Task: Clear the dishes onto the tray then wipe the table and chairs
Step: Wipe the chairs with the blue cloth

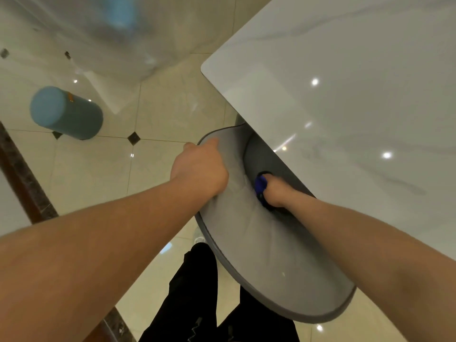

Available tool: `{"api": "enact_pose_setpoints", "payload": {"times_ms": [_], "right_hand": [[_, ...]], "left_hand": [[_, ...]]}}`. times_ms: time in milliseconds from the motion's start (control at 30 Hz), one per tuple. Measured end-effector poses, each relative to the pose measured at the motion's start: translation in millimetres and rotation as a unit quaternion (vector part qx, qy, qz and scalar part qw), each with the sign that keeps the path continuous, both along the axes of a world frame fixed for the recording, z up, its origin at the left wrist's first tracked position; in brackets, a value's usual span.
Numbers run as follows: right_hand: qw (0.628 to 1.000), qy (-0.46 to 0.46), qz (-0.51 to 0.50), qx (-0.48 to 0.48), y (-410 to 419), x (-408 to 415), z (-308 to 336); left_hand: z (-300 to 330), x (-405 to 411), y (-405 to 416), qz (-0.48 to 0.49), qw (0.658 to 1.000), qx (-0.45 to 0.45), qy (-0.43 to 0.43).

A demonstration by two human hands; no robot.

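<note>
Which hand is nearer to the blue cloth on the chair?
Right. The right hand grips the blue cloth down on the seat under the table edge. The left hand holds the chair back's top edge, apart from the cloth.

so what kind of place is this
Probably a dining area in a home or restaurant: a glossy marble-look table, a grey cushioned chair tucked against it, and polished floor tiles with dark diamond insets.

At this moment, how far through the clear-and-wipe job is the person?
Done, apparently: the visible part of the table carries no dishes. In hand: the left hand grips the grey chair backrest while the right hand presses a blue cloth onto its seat. Left: other chairs, unseen here.
</note>
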State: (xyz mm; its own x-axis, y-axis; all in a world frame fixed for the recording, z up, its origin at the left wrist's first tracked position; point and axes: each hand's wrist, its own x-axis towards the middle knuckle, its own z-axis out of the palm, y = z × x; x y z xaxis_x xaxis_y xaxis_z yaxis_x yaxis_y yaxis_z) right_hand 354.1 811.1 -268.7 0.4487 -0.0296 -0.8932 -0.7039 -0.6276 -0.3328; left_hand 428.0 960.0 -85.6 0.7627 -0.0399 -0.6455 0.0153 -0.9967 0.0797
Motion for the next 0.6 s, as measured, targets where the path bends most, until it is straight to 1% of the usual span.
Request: {"api": "enact_pose_setpoints", "payload": {"times_ms": [33,133,167,200,267,300,333,367,400,467,500,533,567,600], "right_hand": [[1.0,0.017,-0.014,-0.004,-1.3,0.5,-22.6],[0.998,0.017,0.028,-0.061,-13.5,-1.2,-88.9],[0.997,0.005,0.036,-0.068,-11.3,-3.0,-106.1],[0.998,-0.01,0.037,-0.051,-9.0,-4.9,-112.1],[0.998,-0.025,0.052,0.022,4.9,-6.5,-102.6],[0.997,-0.031,0.057,0.038,9.4,-7.9,-95.4],[0.996,-0.015,0.072,0.041,9.9,-6.2,-88.6],[0.995,-0.009,0.098,0.03,8.5,-3.3,-85.5],[0.989,0.02,0.145,0.001,5.2,2.4,-77.4],[0.966,0.084,0.24,-0.053,1.3,12.3,-61.8],[0.956,0.111,0.262,-0.065,0.1,15.4,-59.4],[0.956,0.13,0.251,-0.073,2.2,17.7,-58.4],[0.967,0.122,0.21,-0.08,4.2,22.2,-65.7],[0.982,0.09,0.145,-0.079,6.9,28.2,-77.8]], "left_hand": [[-0.8,-0.8,0.2,0.0,1.0,-0.002,0.0],[-6.6,0.5,2.1,0.001,1.0,-0.007,-0.013],[-9.3,1.6,4.4,0.002,1.0,-0.005,-0.017],[-11.1,2.3,4.8,0.001,1.0,-0.005,-0.019],[-13.7,3.3,7.6,0.001,1.0,0.003,-0.019],[-13.4,3.1,7.7,0.001,1.0,0.004,-0.016],[-12.0,2.9,7.2,0.004,1.0,0.004,-0.012],[-11.0,2.2,6.6,0.008,1.0,0.003,-0.008],[-9.1,1.5,4.9,0.01,1.0,0.002,-0.006],[-6.2,0.7,3.8,0.01,1.0,0.002,-0.004],[-5.1,0.6,3.3,0.008,1.0,0.001,-0.003],[-4.5,0.6,3.3,0.008,1.0,0.0,-0.003],[-4.1,0.9,3.0,0.008,1.0,0.001,-0.004],[-3.9,0.9,3.0,0.009,1.0,0.0,-0.004]]}}
